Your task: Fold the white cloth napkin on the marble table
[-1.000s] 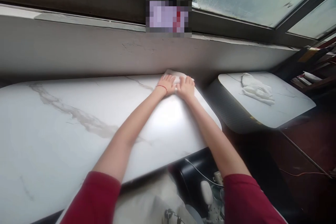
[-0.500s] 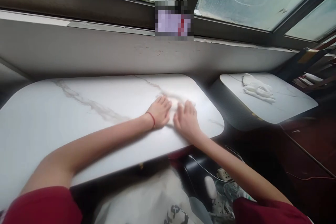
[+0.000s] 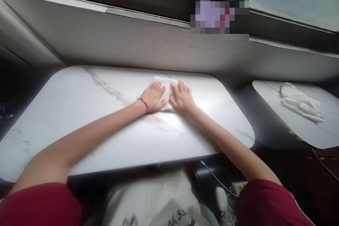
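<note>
A white cloth [image 3: 166,96] lies on a white marble-patterned tabletop [image 3: 127,152], toward its far edge. My left hand [image 3: 153,96], with a thin red band at the wrist, rests on the cloth's left part, fingers spread and pressing down. On the right part of the same cloth, my right hand [image 3: 182,97] lies palm down with its fingers apart. Both hands are open, side by side, with a strip of cloth showing between them. The cloth portions under the palms are hidden.
Another marble-patterned table [image 3: 312,136] stands to the right, with a crumpled white cloth [image 3: 302,102] on it. A grey wall [image 3: 148,42] runs behind, below dark window frames. Under the near edge are a pale printed fabric [image 3: 153,197] and a white cable [image 3: 215,176].
Both hands have moved with the cloth leftward and toward the tabletop's far edge. The camera view has swung left, so the second table appears farther right.
</note>
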The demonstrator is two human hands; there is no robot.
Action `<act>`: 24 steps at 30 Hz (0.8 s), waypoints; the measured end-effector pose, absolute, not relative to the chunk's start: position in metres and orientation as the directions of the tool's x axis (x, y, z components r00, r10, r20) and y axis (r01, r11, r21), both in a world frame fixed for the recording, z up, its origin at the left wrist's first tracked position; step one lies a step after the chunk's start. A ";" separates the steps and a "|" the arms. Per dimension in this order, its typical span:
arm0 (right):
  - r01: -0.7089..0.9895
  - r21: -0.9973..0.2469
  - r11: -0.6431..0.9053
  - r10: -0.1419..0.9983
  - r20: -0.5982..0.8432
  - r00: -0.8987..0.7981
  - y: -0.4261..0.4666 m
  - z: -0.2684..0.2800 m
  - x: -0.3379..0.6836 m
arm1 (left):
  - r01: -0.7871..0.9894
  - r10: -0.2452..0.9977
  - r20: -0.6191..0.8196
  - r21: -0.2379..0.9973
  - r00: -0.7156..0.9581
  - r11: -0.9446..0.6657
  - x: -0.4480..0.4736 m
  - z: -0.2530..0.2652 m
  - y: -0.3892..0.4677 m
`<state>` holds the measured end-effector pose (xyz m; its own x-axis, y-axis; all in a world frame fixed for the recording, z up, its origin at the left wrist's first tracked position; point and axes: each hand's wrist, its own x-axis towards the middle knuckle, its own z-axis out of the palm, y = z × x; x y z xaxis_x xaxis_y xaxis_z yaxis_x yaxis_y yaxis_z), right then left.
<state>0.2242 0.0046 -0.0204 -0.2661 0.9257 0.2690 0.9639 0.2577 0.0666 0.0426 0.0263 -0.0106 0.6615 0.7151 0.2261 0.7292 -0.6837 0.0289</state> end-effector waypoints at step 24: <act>0.933 -0.058 0.355 0.863 0.405 -0.303 0.030 -0.027 0.154 | 0.850 0.836 0.158 -0.046 0.525 -0.525 -0.012 -0.005 0.026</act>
<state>0.1545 0.0301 -0.0274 -0.3031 0.8627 0.4048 0.9331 0.3549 -0.0577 -0.0120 0.0263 -0.0046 0.5253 0.8361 0.1581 0.8497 -0.5252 -0.0458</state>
